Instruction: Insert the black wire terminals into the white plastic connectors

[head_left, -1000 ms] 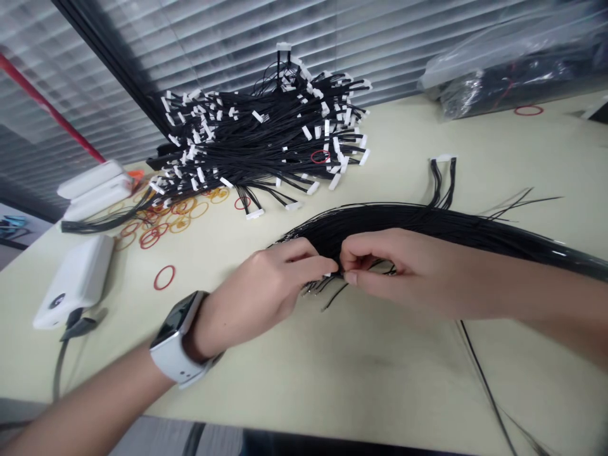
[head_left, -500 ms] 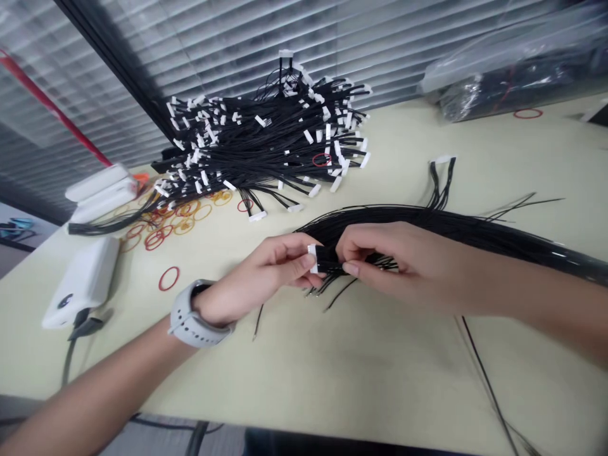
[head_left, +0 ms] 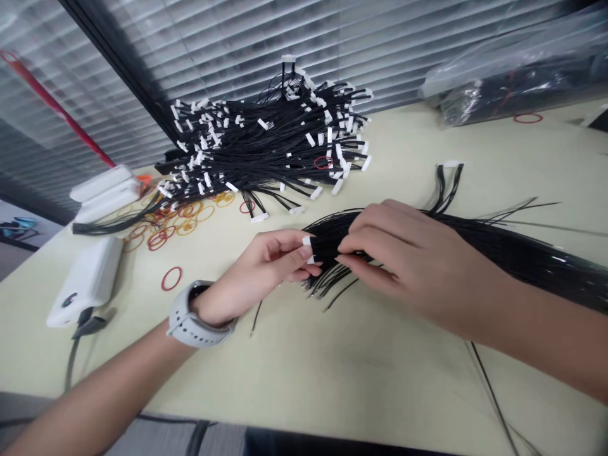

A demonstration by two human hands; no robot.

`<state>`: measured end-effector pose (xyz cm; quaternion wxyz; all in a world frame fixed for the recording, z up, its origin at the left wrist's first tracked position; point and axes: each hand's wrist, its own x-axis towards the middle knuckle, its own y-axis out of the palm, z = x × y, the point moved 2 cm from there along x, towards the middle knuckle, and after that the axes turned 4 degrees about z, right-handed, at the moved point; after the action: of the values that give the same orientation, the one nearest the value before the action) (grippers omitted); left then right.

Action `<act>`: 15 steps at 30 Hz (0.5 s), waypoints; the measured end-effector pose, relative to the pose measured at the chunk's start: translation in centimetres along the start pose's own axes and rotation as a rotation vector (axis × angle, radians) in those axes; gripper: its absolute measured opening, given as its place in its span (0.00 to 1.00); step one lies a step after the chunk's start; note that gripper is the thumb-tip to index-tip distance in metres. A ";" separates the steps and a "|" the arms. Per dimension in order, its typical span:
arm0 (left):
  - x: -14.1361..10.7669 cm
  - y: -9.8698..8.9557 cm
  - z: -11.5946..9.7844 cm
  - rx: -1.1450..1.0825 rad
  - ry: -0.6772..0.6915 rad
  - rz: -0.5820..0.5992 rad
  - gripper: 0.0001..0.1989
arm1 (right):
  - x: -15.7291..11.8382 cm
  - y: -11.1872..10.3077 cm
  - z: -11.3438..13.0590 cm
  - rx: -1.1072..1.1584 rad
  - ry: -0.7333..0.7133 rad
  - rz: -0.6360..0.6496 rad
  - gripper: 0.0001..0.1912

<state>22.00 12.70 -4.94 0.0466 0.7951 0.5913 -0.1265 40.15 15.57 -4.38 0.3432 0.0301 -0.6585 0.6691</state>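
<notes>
My left hand (head_left: 266, 263), with a grey watch (head_left: 202, 320) on its wrist, pinches a white connector (head_left: 308, 249) between thumb and fingers. Black wires run out of the connector's right side. My right hand (head_left: 403, 253) is closed at the fingertips on the black wires just right of the connector; which wire it grips is hard to make out. Beneath both hands lies a long bundle of black wires (head_left: 517, 250), its loose metal-tipped ends (head_left: 316, 288) fanning out below the connector. A finished-looking harness (head_left: 446, 183) with a white connector lies behind the right hand.
A large heap of black harnesses (head_left: 266, 139) with white connectors lies at the back. Red and yellow rubber bands (head_left: 187, 221) are scattered to its left. A white device with a cable (head_left: 88, 282) stands at left. A plastic bag (head_left: 498, 95) lies at back right.
My right hand has shifted and turned, its back now raised and its fingertips close to the connector. My left hand keeps hold of the connector, moved slightly left and up.
</notes>
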 end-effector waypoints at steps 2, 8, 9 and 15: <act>0.0 0.3 0.0 0.022 0.011 0.018 0.06 | -0.1 0.4 0.4 -0.022 -0.044 0.007 0.11; -0.2 0.6 -0.1 0.022 0.034 0.018 0.05 | -0.3 1.0 0.6 -0.052 -0.062 0.048 0.10; -0.2 0.7 -0.1 0.022 0.031 0.018 0.05 | -0.3 1.1 0.6 -0.063 -0.058 0.072 0.10; -0.6 1.3 -0.2 0.089 0.087 0.009 0.05 | -0.6 1.5 0.8 -0.073 -0.015 0.065 0.10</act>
<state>23.09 11.78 -4.65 -0.0140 0.8037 0.5831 -0.1180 39.50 14.75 -5.80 0.3172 0.0013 -0.6858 0.6550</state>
